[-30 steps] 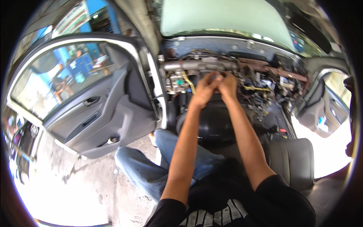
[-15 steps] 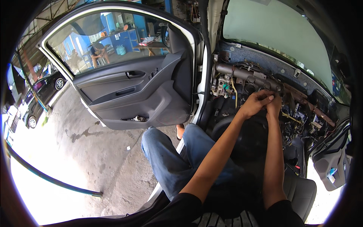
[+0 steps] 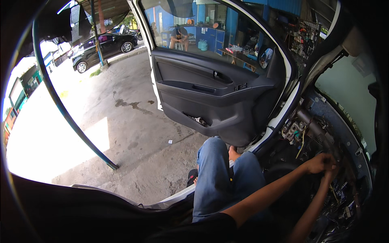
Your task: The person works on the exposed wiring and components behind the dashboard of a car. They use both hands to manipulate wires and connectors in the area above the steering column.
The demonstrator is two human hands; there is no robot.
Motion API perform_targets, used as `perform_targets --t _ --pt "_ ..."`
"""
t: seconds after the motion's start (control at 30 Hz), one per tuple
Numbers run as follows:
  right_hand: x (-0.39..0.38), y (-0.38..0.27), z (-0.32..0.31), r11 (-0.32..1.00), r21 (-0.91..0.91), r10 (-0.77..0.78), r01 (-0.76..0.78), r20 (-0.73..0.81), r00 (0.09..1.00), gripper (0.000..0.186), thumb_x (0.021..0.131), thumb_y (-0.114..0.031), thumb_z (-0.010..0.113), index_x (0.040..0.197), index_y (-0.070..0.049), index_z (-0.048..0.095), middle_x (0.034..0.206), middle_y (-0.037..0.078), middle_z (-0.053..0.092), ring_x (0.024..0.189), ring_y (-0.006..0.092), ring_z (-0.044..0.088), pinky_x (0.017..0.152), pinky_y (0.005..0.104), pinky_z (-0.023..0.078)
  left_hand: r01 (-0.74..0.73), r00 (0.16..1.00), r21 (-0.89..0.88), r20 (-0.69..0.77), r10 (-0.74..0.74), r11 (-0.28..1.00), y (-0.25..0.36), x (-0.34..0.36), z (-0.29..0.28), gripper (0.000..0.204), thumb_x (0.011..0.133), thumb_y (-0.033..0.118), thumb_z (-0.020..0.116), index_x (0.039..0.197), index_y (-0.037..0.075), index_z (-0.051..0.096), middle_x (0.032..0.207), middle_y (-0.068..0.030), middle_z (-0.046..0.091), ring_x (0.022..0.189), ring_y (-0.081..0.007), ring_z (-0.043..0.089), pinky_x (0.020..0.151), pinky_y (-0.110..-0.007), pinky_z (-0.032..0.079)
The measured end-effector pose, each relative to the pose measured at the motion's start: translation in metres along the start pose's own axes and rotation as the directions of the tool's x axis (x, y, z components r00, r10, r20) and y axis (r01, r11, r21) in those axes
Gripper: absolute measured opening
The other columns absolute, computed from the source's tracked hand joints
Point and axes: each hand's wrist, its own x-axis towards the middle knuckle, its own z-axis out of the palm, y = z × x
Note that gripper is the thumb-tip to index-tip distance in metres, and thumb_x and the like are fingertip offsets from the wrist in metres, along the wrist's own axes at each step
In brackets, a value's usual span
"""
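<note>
Yard [image 3: 133,158]: far part hidden by door [image 3: 182,91]
Beam [image 3: 314,124], right: hands [image 3: 317,164] held near
Fingers [image 3: 329,157]: curled; hold cannot be told

Exposed dashboard wiring [image 3: 292,131], a cluttered rack [image 3: 308,40] and a wooden bench [image 3: 240,58] show a car workshop.

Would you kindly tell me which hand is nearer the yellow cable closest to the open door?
Left. The left hand is below and right of the yellow cable; the right hand is farther right and lower.
</note>
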Motion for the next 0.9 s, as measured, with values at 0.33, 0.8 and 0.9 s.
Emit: perform_targets --t 0.33,0.8,0.9 --pt "0.019 0.013 -0.004 0.979 -0.192 -0.079 0.072 -0.029 0.996 0.048 0.096 -0.042 0.064 0.115 0.002 0.071 0.108 0.017 0.074 0.097 0.0272 0.071 0.084 0.0401 0.055 0.070 0.988 0.087 -0.143 -0.057 0.994 -0.010 0.008 0.000 0.043 0.088 0.039 0.079 0.108 0.003 0.070 0.094 -0.0099 0.070 0.088 -0.0190 0.063 0.079 -0.036 0.051" --pt "-0.003 -0.040 0.004 0.973 -0.193 0.119 -0.124 -0.036 0.992 0.055 0.095 -0.047 0.063 0.116 0.003 0.070 0.110 0.021 0.073 0.099 0.0309 0.071 0.085 0.0439 0.054 0.055 0.978 -0.020 -0.199 -0.058 0.998 -0.024 0.013 0.004 0.037 0.091 0.030 0.074 0.113 0.001 0.068 0.100 -0.0126 0.070 0.093 -0.0201 0.064 0.083 -0.037 0.052" --pt "-0.003 -0.048 0.004 0.973 -0.157 0.167 -0.169 -0.024 0.986 0.056 0.095 -0.048 0.062 0.116 0.004 0.070 0.111 0.022 0.073 0.099 0.0317 0.071 0.085 0.0447 0.053 0.047 0.976 -0.035 -0.212 -0.053 0.998 -0.027 0.013 0.005 0.036 0.091 0.028 0.073 0.114 0.000 0.068 0.102 -0.0131 0.070 0.094 -0.0203 0.064 0.084 -0.037 0.052"
